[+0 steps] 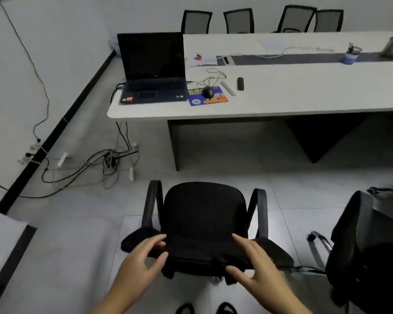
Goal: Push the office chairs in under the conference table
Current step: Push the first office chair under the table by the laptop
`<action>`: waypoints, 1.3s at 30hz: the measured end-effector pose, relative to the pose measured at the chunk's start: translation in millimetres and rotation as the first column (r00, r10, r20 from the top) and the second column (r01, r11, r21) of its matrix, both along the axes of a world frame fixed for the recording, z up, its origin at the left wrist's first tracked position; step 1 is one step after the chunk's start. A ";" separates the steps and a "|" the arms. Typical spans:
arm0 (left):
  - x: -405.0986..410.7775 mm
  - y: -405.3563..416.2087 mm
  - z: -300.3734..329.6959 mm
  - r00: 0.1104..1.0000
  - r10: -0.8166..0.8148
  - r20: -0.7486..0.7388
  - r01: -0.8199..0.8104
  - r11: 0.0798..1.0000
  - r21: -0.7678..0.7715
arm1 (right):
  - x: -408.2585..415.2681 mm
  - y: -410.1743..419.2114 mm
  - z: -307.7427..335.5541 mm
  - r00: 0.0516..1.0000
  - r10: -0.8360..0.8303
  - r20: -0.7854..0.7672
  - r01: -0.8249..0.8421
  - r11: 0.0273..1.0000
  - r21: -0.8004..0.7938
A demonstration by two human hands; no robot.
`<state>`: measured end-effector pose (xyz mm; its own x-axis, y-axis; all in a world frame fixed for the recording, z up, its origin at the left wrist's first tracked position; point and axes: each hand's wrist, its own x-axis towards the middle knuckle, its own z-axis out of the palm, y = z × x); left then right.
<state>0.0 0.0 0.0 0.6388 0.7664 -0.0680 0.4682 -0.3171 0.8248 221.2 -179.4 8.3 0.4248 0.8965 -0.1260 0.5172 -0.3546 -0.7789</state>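
Note:
A black office chair (pixel 203 214) with looped armrests stands on the tiled floor right below me, facing the white conference table (pixel 281 98), with bare floor between the two. My left hand (pixel 143 257) and my right hand (pixel 252 257) hover at the top edge of its backrest, fingers spread, touching or nearly touching it. A second black chair (pixel 368 250) stands at the right, turned partly away from the table. Several mesh-backed chairs (pixel 238 20) line the table's far side.
An open laptop (pixel 152 69), a mouse on a colourful pad (pixel 208 96) and a blue pen cup (pixel 351 55) sit on the table. Tangled cables and power strips (pixel 109 162) lie on the floor at the left, near the wall. My feet show at the bottom.

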 end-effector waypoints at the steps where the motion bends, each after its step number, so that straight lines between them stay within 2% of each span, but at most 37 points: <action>1: 0.3 7.9 -2.8 0.995 -0.055 -0.081 0.056 0.998 0.017 | -0.5 5.6 -5.7 0.999 0.036 0.030 -0.034 0.997 -0.066; 3: 0.3 20.0 -14.2 0.944 -0.174 -0.281 0.209 0.972 0.102 | -3.7 12.6 -20.1 0.968 0.133 0.213 -0.093 0.978 -0.188; 5: 2.5 27.1 -22.1 0.888 -0.250 -0.385 0.344 0.918 0.199 | -7.3 16.5 -33.1 0.902 0.156 0.403 -0.068 0.972 -0.225; 8: 5.2 37.8 -36.2 0.842 -0.290 -0.455 0.475 0.798 0.370 | -9.9 22.7 -48.5 0.846 0.133 0.516 -0.005 0.970 -0.243; 13: 19.1 57.7 -41.7 0.811 -0.297 -0.504 0.530 0.739 0.416 | 0.5 34.5 -54.0 0.844 0.102 0.527 0.083 0.945 -0.316; 20: 40.5 96.5 -33.9 0.808 -0.351 -0.473 0.570 0.670 0.476 | 6.7 47.3 -47.6 0.828 0.094 0.552 0.068 0.962 -0.265; 30: 113.7 136.4 -39.8 0.837 -0.297 -0.460 0.520 0.695 0.496 | 83.9 95.5 -49.2 0.757 0.050 0.652 0.212 0.924 -0.317; 39: 212.2 194.0 -44.2 0.863 -0.215 -0.457 0.455 0.725 0.517 | 197.8 166.6 -49.7 0.802 0.141 0.581 0.077 0.939 -0.335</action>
<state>212.2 194.0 -44.2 0.8849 0.4626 0.0549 0.4413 -0.8702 0.2189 419.0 -12.8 -41.5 0.4843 0.8625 -0.1469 0.8490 -0.5038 -0.1592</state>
